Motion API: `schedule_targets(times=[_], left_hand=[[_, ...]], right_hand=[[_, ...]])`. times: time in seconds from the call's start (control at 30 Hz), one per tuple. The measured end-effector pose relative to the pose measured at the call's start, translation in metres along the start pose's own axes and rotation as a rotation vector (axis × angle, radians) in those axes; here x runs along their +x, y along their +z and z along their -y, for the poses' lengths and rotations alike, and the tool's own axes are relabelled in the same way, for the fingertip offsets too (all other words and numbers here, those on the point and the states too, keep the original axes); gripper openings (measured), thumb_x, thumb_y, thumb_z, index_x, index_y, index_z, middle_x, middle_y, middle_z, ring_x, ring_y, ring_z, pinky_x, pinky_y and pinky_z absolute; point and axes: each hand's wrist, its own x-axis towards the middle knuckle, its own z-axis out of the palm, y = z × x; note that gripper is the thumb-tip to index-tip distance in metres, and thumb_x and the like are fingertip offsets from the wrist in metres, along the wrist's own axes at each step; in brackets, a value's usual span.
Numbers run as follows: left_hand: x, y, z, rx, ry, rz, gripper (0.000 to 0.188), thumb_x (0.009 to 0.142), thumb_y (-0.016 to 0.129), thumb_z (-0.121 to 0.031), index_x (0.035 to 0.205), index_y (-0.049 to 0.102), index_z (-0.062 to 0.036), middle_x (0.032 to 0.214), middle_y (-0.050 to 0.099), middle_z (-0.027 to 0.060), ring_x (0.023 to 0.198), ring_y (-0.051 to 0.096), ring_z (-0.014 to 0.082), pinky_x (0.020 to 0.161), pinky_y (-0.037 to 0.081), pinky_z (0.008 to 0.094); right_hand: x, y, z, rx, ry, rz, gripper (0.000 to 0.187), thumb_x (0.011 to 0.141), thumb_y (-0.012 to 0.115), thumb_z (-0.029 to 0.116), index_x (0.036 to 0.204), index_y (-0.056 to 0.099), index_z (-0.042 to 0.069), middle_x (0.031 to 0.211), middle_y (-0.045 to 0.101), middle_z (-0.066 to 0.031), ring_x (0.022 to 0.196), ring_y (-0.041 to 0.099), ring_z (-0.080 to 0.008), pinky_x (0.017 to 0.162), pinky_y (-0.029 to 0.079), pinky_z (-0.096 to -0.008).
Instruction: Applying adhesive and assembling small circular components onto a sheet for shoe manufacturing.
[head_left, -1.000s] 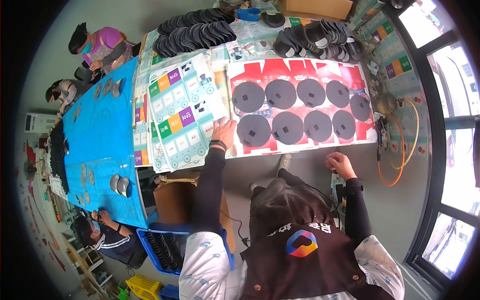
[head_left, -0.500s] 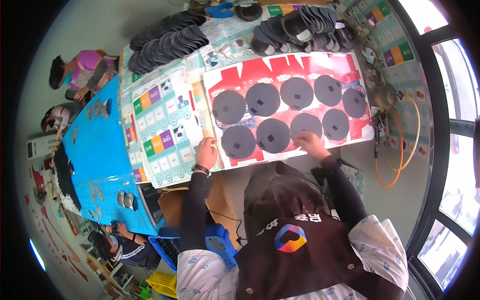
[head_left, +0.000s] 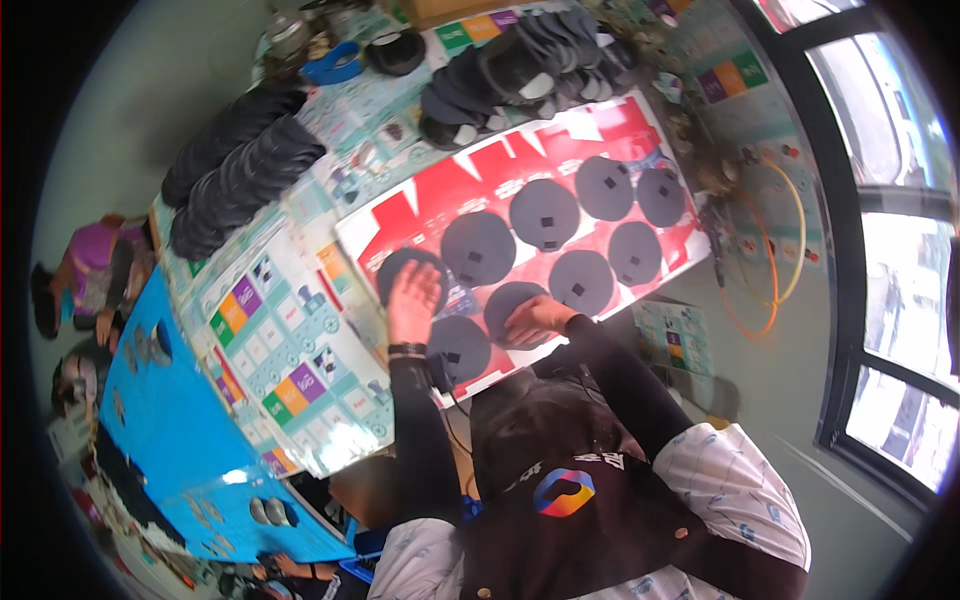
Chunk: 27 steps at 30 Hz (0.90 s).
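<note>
Several dark grey round discs (head_left: 478,249) lie in two rows on a red-and-white printed board (head_left: 400,210). Most carry a small black square patch (head_left: 547,221). My left hand (head_left: 413,300) is over the leftmost disc of the far row (head_left: 388,272), fingers stretched out and holding nothing visible; it covers much of that disc. My right hand (head_left: 540,320) rests on a near-row disc (head_left: 508,300), its fingers bent and pressed together at the surface. Whatever is under those fingertips is hidden. A neighbouring near-row disc (head_left: 458,350) sits between my two forearms.
Stacks of dark curved pieces stand at the back left (head_left: 245,185) and back right (head_left: 500,75). Near them is a blue ring-shaped item (head_left: 333,64). Orange and yellow hoses (head_left: 770,300) hang at the right. Other people (head_left: 100,265) sit by a blue table (head_left: 170,400).
My left hand has gone from the board's near edge onto the leftmost far-row disc. My right hand has shifted left to another near-row disc. The whole view has turned.
</note>
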Motion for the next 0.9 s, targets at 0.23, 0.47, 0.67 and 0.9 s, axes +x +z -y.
schedule_targets(times=[0.23, 0.47, 0.67, 0.9], left_hand=[[0.046, 0.055, 0.03, 0.178, -0.288, 0.23, 0.041, 0.106, 0.05, -0.034, 0.135, 0.052, -0.005, 0.135, 0.061, 0.0165, 0.113, 0.066, 0.0271, 0.084, 0.055, 0.0333], [0.036, 0.096, 0.076, 0.317, -0.138, 0.051, 0.048, 0.106, 0.049, -0.031, 0.147, 0.043, -0.0056, 0.142, 0.055, 0.018, 0.123, 0.059, 0.0282, 0.102, 0.048, 0.0405], [-0.033, 0.132, 0.149, 0.147, -0.33, 0.258, 0.04, 0.107, 0.046, -0.022, 0.142, 0.046, -0.0018, 0.126, 0.063, 0.0179, 0.111, 0.065, 0.0288, 0.091, 0.053, 0.0394], [-0.032, 0.179, 0.253, 0.084, -0.18, 0.174, 0.051, 0.104, 0.054, -0.034, 0.143, 0.046, -0.0036, 0.136, 0.058, 0.0158, 0.123, 0.059, 0.0286, 0.101, 0.048, 0.0397]], right_hand=[[-0.037, -0.015, 0.077, -0.524, -0.809, -0.19, 0.029, 0.099, 0.054, 0.027, 0.107, 0.07, 0.005, 0.109, 0.073, -0.0134, 0.102, 0.069, -0.0256, 0.092, 0.054, -0.0376], [-0.04, -0.102, 0.129, 0.569, -0.721, -0.211, 0.04, 0.102, 0.05, 0.026, 0.134, 0.055, 0.001, 0.128, 0.066, -0.0188, 0.114, 0.067, -0.034, 0.101, 0.052, -0.0425], [-0.084, -0.212, 0.143, 0.883, -0.845, -0.392, 0.045, 0.105, 0.044, 0.023, 0.142, 0.046, -0.003, 0.138, 0.058, -0.0231, 0.124, 0.061, -0.0355, 0.107, 0.049, -0.0423], [-0.12, -0.348, 0.081, 0.396, -1.132, -0.175, 0.041, 0.105, 0.041, 0.015, 0.139, 0.043, -0.006, 0.143, 0.053, -0.0219, 0.132, 0.054, -0.0341, 0.116, 0.041, -0.0422]])
